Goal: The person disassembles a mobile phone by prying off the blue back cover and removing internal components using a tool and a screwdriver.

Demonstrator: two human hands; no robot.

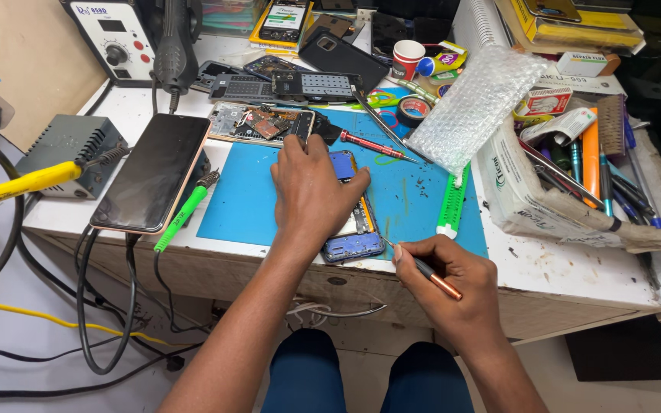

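Centre frame: left hand [311, 187] lies flat, fingers pressed down on an opened blue phone [352, 210] on the blue mat [246, 203]. Lower right: right hand [445, 275] pinches a copper-tipped tool [434, 277], tip at the phone's lower edge.

Middle of the opened blue phone [348, 229] hidden under the left hand [311, 191]; tool tip [389, 243] too small to tell.
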